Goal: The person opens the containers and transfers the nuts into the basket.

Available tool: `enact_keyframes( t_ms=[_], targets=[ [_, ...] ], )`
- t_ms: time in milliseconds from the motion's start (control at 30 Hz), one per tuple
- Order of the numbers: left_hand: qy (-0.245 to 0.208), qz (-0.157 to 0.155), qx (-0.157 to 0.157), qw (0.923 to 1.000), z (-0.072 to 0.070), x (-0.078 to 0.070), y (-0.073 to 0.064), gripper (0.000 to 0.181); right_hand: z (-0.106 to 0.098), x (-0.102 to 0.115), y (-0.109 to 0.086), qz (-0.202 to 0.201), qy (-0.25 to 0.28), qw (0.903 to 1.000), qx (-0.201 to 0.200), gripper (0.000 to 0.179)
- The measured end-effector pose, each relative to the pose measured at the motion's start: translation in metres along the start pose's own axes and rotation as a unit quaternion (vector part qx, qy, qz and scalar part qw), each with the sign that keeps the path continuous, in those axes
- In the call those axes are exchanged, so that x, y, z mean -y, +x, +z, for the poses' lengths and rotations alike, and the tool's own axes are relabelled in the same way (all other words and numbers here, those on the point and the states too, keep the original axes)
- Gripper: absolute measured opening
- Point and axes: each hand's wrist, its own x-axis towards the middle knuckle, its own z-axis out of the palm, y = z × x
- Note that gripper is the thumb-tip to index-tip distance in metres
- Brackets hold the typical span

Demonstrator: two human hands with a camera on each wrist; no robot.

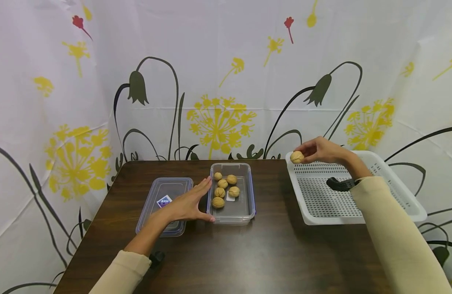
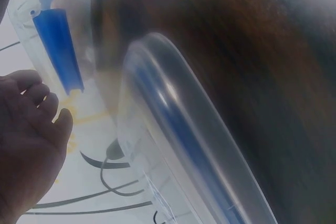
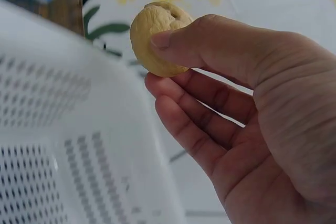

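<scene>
Between the thumb and fingers of my right hand (image 1: 323,150) a walnut (image 1: 297,157) is pinched, above the left back corner of a white plastic basket (image 1: 303,204). The right wrist view shows the walnut (image 3: 157,38) up close, its seam end facing upward. My left hand (image 1: 187,204) spreads along the left side of a clear plastic container (image 1: 253,192), fingertips at its rim and thumb by its front left corner. Several walnuts (image 1: 218,202) lie inside that container, mostly toward its left. In the left wrist view, the left hand (image 2: 31,135) has its fingers extended.
A lid-covered clear container (image 1: 156,190) with a blue-white label stands left of the walnut container, partly beneath the left forearm. The dark wooden table (image 1: 262,253) meets a flower-printed white curtain (image 1: 218,49) at its back edge. The perforated basket occupies the right side.
</scene>
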Motion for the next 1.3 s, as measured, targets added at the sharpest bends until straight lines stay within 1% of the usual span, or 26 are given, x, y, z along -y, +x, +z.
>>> enact_keyframes(
  t_ms=[167, 233, 367, 500, 633, 800, 1100, 1300],
  targets=[
    [0.001, 0.0, 0.002, 1.0, 0.0, 0.0, 0.0, 0.126, -0.006, -0.027, -0.013, 0.041, -0.019, 0.9988, -0.017, 0.044],
    [0.003, 0.001, 0.002, 1.0, 0.0, 0.0, 0.001, 0.126, -0.006, -0.039, -0.018, 0.06, -0.018, 0.9979, -0.018, 0.045],
    [-0.001, 0.001, 0.001, 1.0, 0.0, 0.0, 0.0, 0.126, -0.004, -0.062, -0.023, 0.095, -0.011, 0.9953, -0.011, 0.046],
    [-0.006, 0.002, 0.0, 1.0, 0.0, 0.0, 0.0, 0.126, 0.001, -0.076, -0.029, 0.117, -0.015, 0.9931, -0.002, 0.046],
    [-0.003, 0.001, 0.003, 1.0, 0.0, 0.001, 0.0, 0.126, 0.005, -0.085, -0.031, 0.136, -0.012, 0.9906, 0.014, 0.045],
    [0.0, -0.004, 0.006, 1.0, 0.0, 0.001, 0.0, 0.126, 0.009, -0.095, -0.032, 0.149, -0.009, 0.9884, 0.031, 0.042],
    [-0.002, -0.012, 0.01, 0.9999, 0.0, -0.001, -0.002, 0.126, 0.014, -0.104, -0.032, 0.152, -0.038, 0.9865, 0.047, 0.039],
    [-0.001, -0.015, 0.012, 0.9998, -0.001, -0.002, -0.002, 0.125, 0.016, -0.103, -0.033, 0.142, -0.051, 0.9873, 0.048, 0.04]
  ],
)
